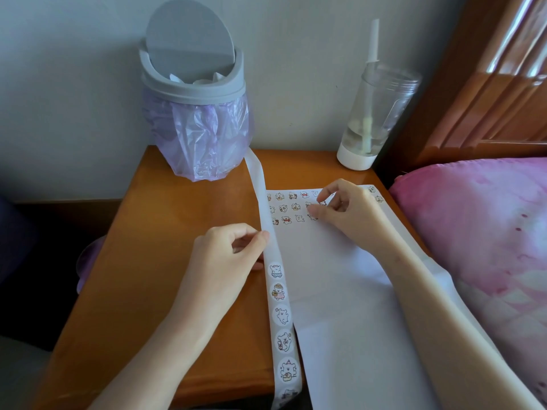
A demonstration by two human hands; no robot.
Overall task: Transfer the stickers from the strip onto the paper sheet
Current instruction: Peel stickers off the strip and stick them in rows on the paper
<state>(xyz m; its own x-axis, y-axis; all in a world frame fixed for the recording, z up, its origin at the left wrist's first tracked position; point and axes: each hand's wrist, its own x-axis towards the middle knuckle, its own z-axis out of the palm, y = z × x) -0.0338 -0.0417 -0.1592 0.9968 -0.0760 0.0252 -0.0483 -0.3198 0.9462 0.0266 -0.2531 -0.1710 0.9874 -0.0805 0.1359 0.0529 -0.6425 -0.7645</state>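
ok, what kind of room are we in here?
Most likely a bedroom, at a bedside table: the small wooden table stands beside a wooden headboard, with pink bedding right next to it. A small lidded bin sits on the table.

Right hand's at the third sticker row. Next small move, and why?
Probably bring the right hand down to the strip and peel the topmost sticker: it sits just below the grip of the left hand, and the third row has room.
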